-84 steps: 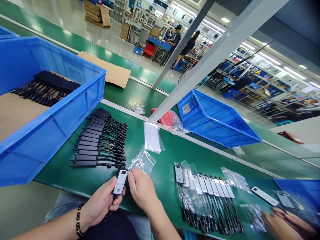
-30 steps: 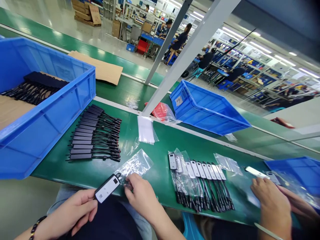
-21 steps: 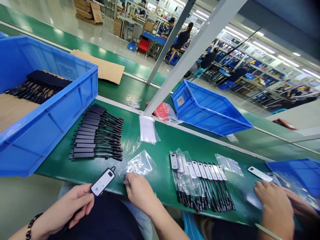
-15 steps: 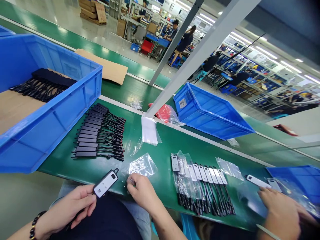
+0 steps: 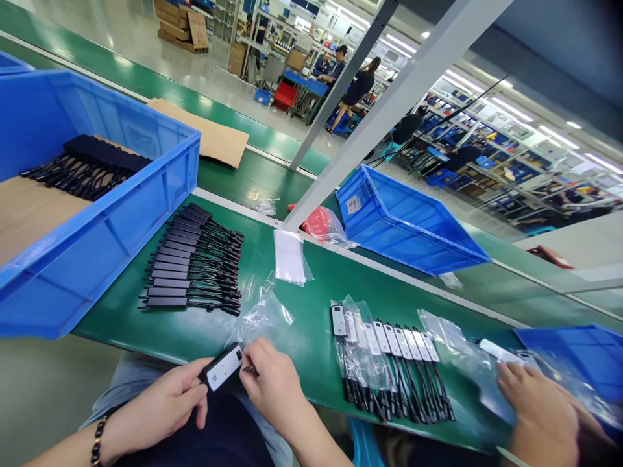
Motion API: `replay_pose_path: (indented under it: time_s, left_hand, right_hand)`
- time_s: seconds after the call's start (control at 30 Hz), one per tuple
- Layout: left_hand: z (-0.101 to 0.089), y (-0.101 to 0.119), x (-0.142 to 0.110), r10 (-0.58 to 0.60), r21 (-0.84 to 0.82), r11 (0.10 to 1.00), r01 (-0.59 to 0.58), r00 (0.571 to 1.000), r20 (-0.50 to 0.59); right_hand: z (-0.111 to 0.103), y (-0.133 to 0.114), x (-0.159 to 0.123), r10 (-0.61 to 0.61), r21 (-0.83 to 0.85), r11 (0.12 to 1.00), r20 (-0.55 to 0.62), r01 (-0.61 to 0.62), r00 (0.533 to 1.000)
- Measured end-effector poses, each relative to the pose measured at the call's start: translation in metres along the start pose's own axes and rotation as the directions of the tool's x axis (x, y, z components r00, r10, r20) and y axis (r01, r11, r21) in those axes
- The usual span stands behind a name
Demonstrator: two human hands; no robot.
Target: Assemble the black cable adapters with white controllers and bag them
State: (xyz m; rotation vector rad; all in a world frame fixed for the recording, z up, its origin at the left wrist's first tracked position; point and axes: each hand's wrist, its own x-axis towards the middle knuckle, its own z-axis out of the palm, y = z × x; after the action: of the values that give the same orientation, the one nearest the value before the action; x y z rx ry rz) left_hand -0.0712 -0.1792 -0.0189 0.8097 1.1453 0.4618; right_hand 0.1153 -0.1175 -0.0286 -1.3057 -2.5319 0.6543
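My left hand grips a small black device with a white label at the near table edge. My right hand pinches the mouth of a clear plastic bag right beside the device's end. The device's tip meets the bag's opening. On the green table lies a row of bare black devices with cables to the left, and a row of bagged devices to the right.
A big blue bin with more black devices stands at left. A stack of empty bags lies mid-table. A tilted blue bin and a red bag sit behind. Another person's hand works at the right by a blue bin.
My left hand has brought the device rightward and in to my right hand. The bag has been lifted off the table, its mouth now at the device's tip.
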Motion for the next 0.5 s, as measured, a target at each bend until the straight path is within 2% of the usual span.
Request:
replay_pose_path:
  time_s: [0.17,0.3,0.33,0.4,0.43,0.5]
  left_hand:
    - [0.008,-0.007,0.01,0.045,-0.083,0.995,-0.053,0.994,-0.096]
    - [0.013,-0.011,0.021,0.145,-0.175,0.97,-0.171,0.978,-0.152]
    - [0.014,-0.01,0.022,0.171,-0.19,0.962,-0.198,0.974,-0.147]
    - [0.016,-0.007,0.024,0.203,-0.222,0.948,-0.228,0.971,-0.13]
    - [0.017,-0.005,0.024,0.205,-0.241,0.943,-0.23,0.971,-0.126]
    - [0.02,-0.001,0.023,0.195,-0.284,0.933,-0.223,0.973,-0.121]
  right_hand:
    - [-0.002,-0.012,-0.003,-0.129,-0.033,0.991,0.045,0.131,0.991]
    - [-0.006,-0.019,-0.014,-0.19,0.133,0.973,0.002,0.188,0.982]
    - [-0.007,-0.018,-0.017,-0.156,0.208,0.965,-0.028,0.158,0.987]
    - [-0.007,-0.011,-0.023,0.035,0.363,0.932,-0.09,0.0,0.995]
    - [-0.007,-0.007,-0.025,0.171,0.433,0.895,-0.104,-0.11,0.98]
    - [-0.004,0.002,-0.028,0.389,0.55,0.784,-0.077,-0.286,0.918]
